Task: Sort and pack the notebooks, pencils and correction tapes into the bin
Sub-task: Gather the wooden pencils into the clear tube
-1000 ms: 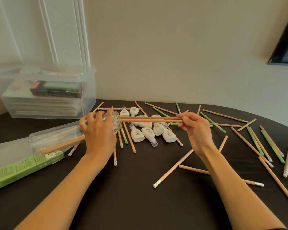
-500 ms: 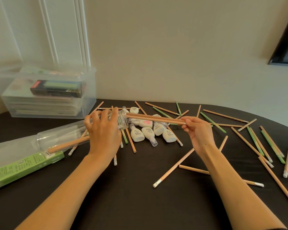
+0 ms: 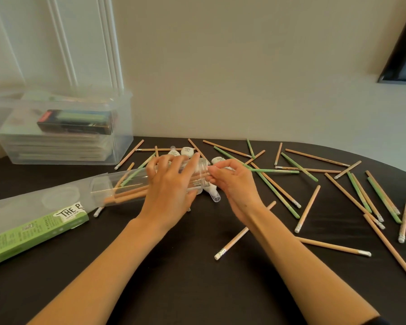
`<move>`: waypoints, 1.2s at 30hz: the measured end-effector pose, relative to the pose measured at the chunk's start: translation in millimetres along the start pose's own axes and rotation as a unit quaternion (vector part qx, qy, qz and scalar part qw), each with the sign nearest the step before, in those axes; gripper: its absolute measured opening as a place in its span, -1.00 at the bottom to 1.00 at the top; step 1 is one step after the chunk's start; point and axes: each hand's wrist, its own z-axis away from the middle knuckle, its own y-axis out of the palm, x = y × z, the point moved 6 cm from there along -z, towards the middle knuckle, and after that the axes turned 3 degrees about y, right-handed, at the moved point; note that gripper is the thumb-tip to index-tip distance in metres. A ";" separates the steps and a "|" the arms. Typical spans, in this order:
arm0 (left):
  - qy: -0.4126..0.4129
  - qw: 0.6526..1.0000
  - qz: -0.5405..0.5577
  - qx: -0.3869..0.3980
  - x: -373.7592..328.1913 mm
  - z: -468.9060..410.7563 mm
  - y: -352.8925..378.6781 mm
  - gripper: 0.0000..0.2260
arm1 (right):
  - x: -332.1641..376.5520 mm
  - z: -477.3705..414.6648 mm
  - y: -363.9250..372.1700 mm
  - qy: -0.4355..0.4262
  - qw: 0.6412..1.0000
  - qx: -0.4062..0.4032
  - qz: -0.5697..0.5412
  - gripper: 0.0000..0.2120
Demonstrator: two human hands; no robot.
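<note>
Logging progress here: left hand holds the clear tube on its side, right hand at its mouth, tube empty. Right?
Not empty: the head view shows wood-coloured pencils inside the clear tube. The left hand does hold it on its side, right hand at its mouth.

One camera sits on the person's head and looks forward and down over a dark table (image 3: 197,289) toward a pale wall (image 3: 244,78). It is near: both forearms run in from the bottom edge, and the left hand (image 3: 171,184) and right hand (image 3: 234,184) meet at a clear tube (image 3: 127,186) around mid-frame. The wide lens bows the table's far edge. A clear bin (image 3: 123,137) marks far left, scattered pencils (image 3: 308,208) far right.
</note>
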 end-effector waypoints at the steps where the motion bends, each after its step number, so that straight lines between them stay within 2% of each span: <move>1: -0.009 1.000 0.001 -0.001 1.3 -0.1 -0.8 -0.35 | 0.3 0.3 0.5 -0.011 0.999 -0.009 0.031 -0.94; 4: -0.019 1.000 0.004 0.002 4.2 0.2 0.1 -0.38 | -0.8 4.5 11.8 -0.020 0.993 0.034 0.113 -0.84; 9: -0.037 0.999 0.002 -0.015 18.3 -2.6 -3.1 -0.42 | -1.7 8.9 26.7 -0.004 0.986 0.117 0.114 -0.71; 11: -0.046 0.998 -0.007 -0.029 24.5 -3.8 -4.7 -0.42 | -1.0 7.6 26.2 -0.009 0.988 0.116 0.100 -0.68; 13: -0.071 0.996 -0.015 -0.049 34.0 -4.4 -7.5 -0.42 | -3.6 3.5 23.2 0.035 0.993 0.079 0.084 -0.68; 15: -0.111 0.991 -0.032 -0.064 48.1 -4.4 -10.5 -0.43 | -5.2 0.7 20.1 0.056 0.986 0.034 0.156 -0.77; 17: -0.157 0.984 -0.048 -0.063 63.5 -2.3 -11.2 -0.43 | -8.4 2.3 29.0 0.035 0.952 0.064 0.298 -0.84; 19: -0.189 0.979 -0.057 -0.047 74.2 0.1 -8.0 -0.44 | -16.2 7.7 47.2 0.012 0.911 0.128 0.393 -0.80; 24: -0.205 0.977 -0.064 -0.012 83.2 6.1 1.8 -0.44 | -30.7 10.1 88.3 -0.015 0.820 0.169 0.546 -0.58; 26: -0.208 0.976 -0.065 -0.011 85.6 7.0 3.1 -0.45 | -37.3 9.9 97.2 0.009 0.795 0.185 0.578 -0.60; 29: -0.214 0.975 -0.062 -0.016 88.2 7.1 3.3 -0.45 | -37.5 5.2 97.8 0.052 0.802 0.189 0.564 -0.76; 33: -0.218 0.974 -0.059 -0.026 92.0 6.8 4.4 -0.45 | -31.5 -1.0 80.0 0.162 0.874 0.141 0.437 -0.89; 35: -0.222 0.973 -0.056 -0.024 94.1 7.4 6.5 -0.45 | -26.8 -3.1 73.5 0.176 0.902 0.130 0.371 -0.94; 36: -0.227 0.972 -0.052 -0.023 97.2 8.4 7.5 -0.45 | -24.4 -7.0 73.2 0.167 0.912 0.121 0.354 -0.90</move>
